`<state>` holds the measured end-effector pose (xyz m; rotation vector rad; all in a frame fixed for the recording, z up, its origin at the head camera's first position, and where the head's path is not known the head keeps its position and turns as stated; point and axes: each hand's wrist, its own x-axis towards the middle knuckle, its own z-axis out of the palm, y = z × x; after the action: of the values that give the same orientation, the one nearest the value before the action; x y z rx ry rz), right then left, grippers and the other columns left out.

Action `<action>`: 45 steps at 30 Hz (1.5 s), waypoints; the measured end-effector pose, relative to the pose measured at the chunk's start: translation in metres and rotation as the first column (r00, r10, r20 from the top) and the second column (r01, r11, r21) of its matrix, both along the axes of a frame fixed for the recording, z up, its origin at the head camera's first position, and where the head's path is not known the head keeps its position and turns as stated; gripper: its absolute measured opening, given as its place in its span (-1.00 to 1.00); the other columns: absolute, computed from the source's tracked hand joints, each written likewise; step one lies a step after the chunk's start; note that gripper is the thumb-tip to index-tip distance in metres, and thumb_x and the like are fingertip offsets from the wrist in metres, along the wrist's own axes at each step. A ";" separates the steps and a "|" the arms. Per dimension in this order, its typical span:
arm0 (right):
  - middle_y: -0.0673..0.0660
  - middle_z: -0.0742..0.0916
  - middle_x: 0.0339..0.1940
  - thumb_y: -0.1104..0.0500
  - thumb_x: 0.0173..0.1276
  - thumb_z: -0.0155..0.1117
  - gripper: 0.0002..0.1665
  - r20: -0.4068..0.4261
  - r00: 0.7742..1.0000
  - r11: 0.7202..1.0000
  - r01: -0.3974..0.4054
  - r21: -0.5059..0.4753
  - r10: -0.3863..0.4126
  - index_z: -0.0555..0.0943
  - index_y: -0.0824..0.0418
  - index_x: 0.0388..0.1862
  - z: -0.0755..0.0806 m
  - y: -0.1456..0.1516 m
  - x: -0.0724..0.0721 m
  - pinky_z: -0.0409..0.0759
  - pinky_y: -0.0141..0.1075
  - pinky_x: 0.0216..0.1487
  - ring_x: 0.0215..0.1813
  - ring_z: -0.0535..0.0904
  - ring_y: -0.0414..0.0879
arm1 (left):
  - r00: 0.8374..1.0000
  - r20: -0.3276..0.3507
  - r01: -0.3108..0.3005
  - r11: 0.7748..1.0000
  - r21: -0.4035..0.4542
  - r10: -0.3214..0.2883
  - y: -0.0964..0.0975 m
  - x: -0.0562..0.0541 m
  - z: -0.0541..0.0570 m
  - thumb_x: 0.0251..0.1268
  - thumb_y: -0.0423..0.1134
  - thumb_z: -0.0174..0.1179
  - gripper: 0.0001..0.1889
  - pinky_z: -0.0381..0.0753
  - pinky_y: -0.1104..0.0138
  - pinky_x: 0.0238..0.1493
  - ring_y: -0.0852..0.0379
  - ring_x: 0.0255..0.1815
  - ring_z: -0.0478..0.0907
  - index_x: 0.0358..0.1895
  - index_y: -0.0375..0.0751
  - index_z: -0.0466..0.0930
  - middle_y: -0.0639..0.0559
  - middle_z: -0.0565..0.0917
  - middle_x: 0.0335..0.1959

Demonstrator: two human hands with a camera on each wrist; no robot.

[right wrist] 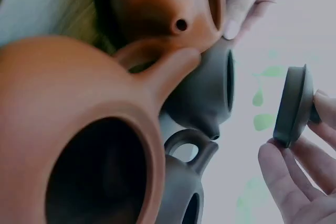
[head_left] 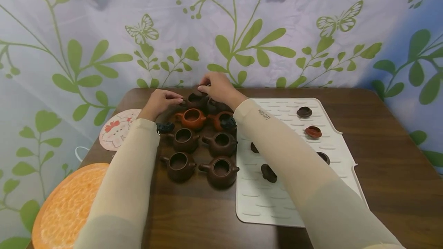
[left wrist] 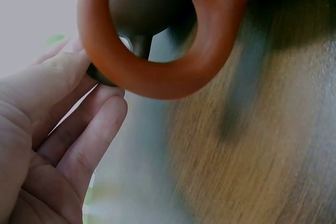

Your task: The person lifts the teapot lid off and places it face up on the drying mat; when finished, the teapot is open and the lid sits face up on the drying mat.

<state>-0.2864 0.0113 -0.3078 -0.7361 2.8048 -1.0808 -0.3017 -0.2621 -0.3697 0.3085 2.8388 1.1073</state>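
At the back left of the teapot rows stands a dark brown teapot (head_left: 195, 100) with no lid on. My left hand (head_left: 160, 103) pinches its handle; in the left wrist view that grip is partly hidden behind the orange handle (left wrist: 157, 80) of a nearer teapot. Held by its knob, a dark lid (right wrist: 292, 106) is between the thumb and fingers of my right hand (head_left: 219, 87). It is tipped on edge in the right wrist view, apart from the dark teapot (right wrist: 202, 87). Two orange-red teapots (head_left: 194, 119) stand just in front, both lidless.
Nearer, several dark brown teapots (head_left: 221, 168) stand in two columns. On the right, a white ridged mat (head_left: 263, 203) bears loose lids, among them a reddish one (head_left: 313, 131). A round pink mat (head_left: 114, 135) and an orange-slice cushion (head_left: 69, 203) are at the left.
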 end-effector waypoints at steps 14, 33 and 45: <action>0.22 0.49 0.40 0.23 0.70 0.07 -0.44 0.306 0.944 0.922 0.009 -0.386 0.119 0.44 -0.05 0.59 -0.002 0.046 0.003 0.57 0.11 0.22 0.16 0.63 0.14 | 1.000 -0.015 -0.001 1.000 -0.010 0.001 0.002 0.003 -0.004 0.52 -0.05 0.36 -0.68 0.53 -0.04 0.25 -0.13 0.18 0.61 0.11 -0.18 0.83 -0.15 0.77 0.07; 0.22 0.54 0.36 0.27 0.36 0.56 -0.18 0.359 0.933 0.949 0.111 -0.295 0.002 0.42 0.07 0.54 -0.019 0.125 0.005 0.46 0.03 0.33 0.32 0.48 0.09 | 1.000 -0.012 -0.010 1.000 -0.015 0.009 -0.001 0.001 -0.002 0.52 -0.05 0.36 -0.68 0.52 -0.04 0.26 -0.12 0.17 0.62 0.11 -0.17 0.83 -0.13 0.78 0.04; 0.36 0.54 0.18 0.46 0.35 0.47 -0.32 0.405 0.914 0.954 0.150 -0.261 -0.033 0.40 0.39 0.38 -0.037 0.155 0.015 0.51 -0.02 0.20 0.15 0.51 0.18 | 1.000 -0.022 -0.006 1.000 -0.010 0.006 0.001 0.003 -0.002 0.53 -0.06 0.35 -0.69 0.54 -0.03 0.24 -0.11 0.15 0.63 0.11 -0.17 0.83 -0.14 0.77 0.06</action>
<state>-0.2710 0.1665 -0.3444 -0.3437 2.3846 -1.4848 -0.2992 -0.2614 -0.3718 0.3135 2.8652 1.0964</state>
